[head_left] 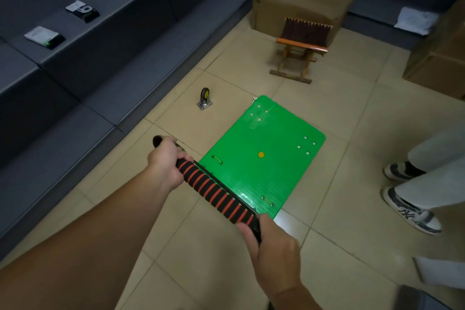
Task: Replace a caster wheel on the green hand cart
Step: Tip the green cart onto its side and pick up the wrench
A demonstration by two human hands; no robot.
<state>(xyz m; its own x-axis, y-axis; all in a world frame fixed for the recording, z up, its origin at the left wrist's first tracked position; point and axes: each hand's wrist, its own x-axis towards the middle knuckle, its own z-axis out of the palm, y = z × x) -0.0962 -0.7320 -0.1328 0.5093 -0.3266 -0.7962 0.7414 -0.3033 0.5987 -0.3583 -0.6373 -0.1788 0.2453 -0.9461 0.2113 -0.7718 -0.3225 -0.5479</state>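
Left hand (167,158): fingers wrapped round the handle's far end.
Right hand (274,251): curled round its near end.
Handle (219,192): black foam, red stripes, running ten o'clock to four o'clock between the hands.
Green hand cart (266,158): deck at the handle's one o'clock, face up.
Caster wheel (205,99): at the deck's ten o'clock, apart from it, on the tile floor (176,246) — plate down, wheel up.
Wooden stool (299,50): twelve o'clock, beyond the deck.

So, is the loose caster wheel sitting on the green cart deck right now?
No, the caster wheel stands on the floor tiles to the left of the green cart deck, apart from it.
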